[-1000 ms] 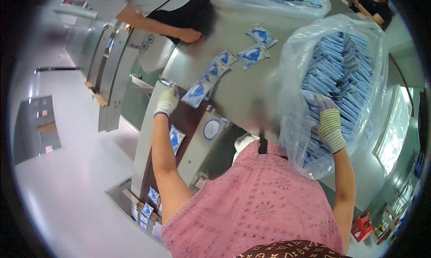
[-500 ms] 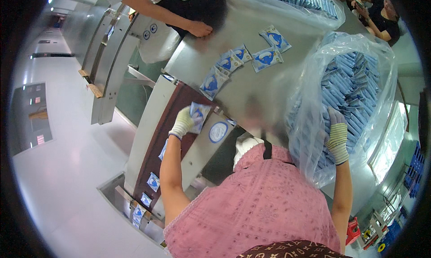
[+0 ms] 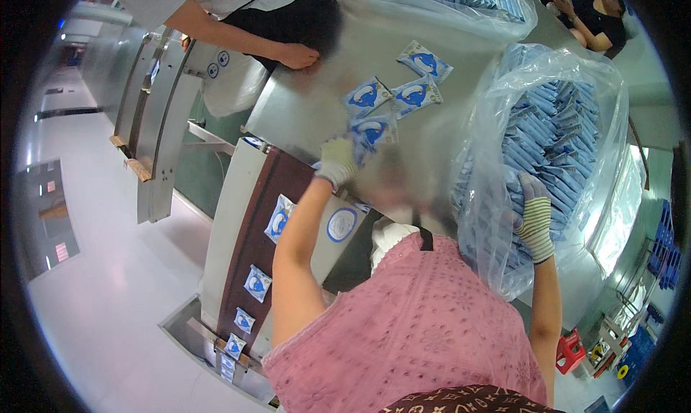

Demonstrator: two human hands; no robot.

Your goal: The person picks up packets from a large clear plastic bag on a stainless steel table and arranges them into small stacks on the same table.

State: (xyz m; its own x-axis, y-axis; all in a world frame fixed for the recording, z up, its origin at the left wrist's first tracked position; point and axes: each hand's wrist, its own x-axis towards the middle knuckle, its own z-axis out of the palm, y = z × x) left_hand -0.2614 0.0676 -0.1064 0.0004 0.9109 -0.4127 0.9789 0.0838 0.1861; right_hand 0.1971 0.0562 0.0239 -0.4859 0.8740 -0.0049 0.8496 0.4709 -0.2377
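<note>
My left hand (image 3: 337, 162), in a striped knit glove, reaches over the near left edge of the metal table. Its fingers are smeared by motion beside a blurred blue-and-white packet (image 3: 366, 154); whether they grip it I cannot tell. Touching or overlapping one another just beyond are several like packets (image 3: 416, 96), printed with a blue whale-like figure. Inside a large clear plastic bag (image 3: 479, 118) at the right, my gloved right hand (image 3: 536, 222) is closed on the near end of tightly stacked blue packets (image 3: 551, 136), thumb apart from the fingers.
A brown conveyor belt (image 3: 243, 251) at the left carries several spaced packets (image 3: 258, 282). Across the metal table (image 3: 439, 136), a co-worker's hand (image 3: 299, 56) rests near its far left edge. Another filled bag (image 3: 461, 14) lies at the back. A red stool (image 3: 571, 352) stands lower right.
My left hand has moved from above the belt, where it held a packet, up and right onto the table. Packets there have shifted together. Belt packets have changed place. My right hand stays in the bag.
</note>
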